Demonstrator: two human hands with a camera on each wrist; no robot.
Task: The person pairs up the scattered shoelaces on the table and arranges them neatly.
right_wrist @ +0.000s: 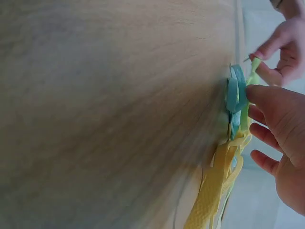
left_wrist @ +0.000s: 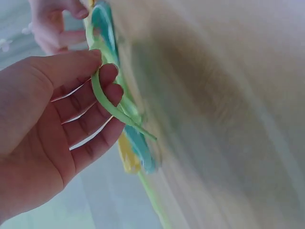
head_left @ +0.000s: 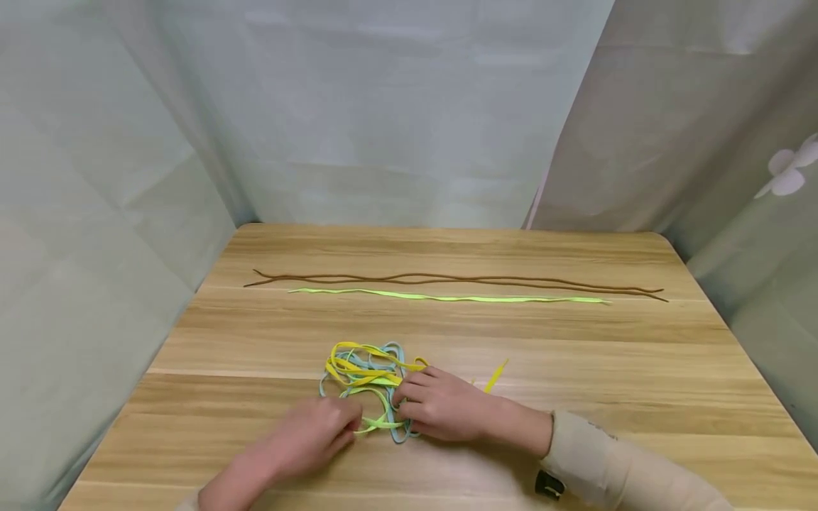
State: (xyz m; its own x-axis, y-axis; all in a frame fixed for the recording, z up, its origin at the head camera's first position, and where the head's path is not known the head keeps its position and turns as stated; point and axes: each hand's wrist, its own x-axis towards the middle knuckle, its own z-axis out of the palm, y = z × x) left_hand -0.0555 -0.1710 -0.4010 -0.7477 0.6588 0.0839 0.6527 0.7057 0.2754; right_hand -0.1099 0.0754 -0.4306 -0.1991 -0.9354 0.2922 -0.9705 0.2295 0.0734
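Observation:
A tangled pile of flat shoelaces, with yellow (head_left: 358, 347), light blue (head_left: 394, 349) and light green (head_left: 377, 424) strands, lies on the table. My left hand (head_left: 319, 429), blurred in the head view, is at the pile's near left side. In the left wrist view its thumb and forefinger pinch the light green shoelace (left_wrist: 107, 104), whose tip hangs past the fingers. At the pile's right side is my right hand (head_left: 444, 404), fingers loosely bent and spread. Its thumb (right_wrist: 262, 95) touches the light blue and green strands in the right wrist view.
Two brown laces (head_left: 415, 275) stretch side by side across the far part of the wooden table (head_left: 575, 362). Just nearer lies a straightened light green lace (head_left: 447, 298). A yellow lace end (head_left: 495, 376) sticks out beyond my right wrist. Pale curtains (head_left: 383, 113) hang around the table.

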